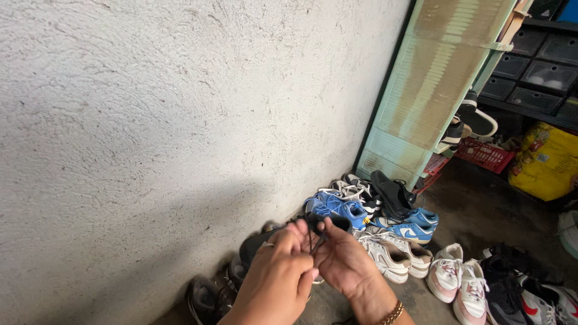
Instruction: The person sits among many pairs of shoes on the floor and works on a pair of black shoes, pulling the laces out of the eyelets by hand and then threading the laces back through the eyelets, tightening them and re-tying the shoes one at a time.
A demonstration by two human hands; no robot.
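Observation:
My left hand [278, 278] and my right hand [344, 259] meet low in the frame, both pinching the black laces of a black shoe [256, 242] that I hold up in front of me. The shoe's dark toe end [328, 221] pokes out above my right fingers. Most of the shoe is hidden behind my hands. A gold bracelet [392, 314] circles my right wrist and a ring sits on a left finger.
A rough white wall [168, 120] fills the left. Several sneakers line the floor by it: blue ones [337, 209], white ones [394, 253], pink-white ones [460, 280], dark ones [208, 295]. A pale green shelf unit [433, 84], a red basket [484, 154] and a yellow bag [548, 159] stand at right.

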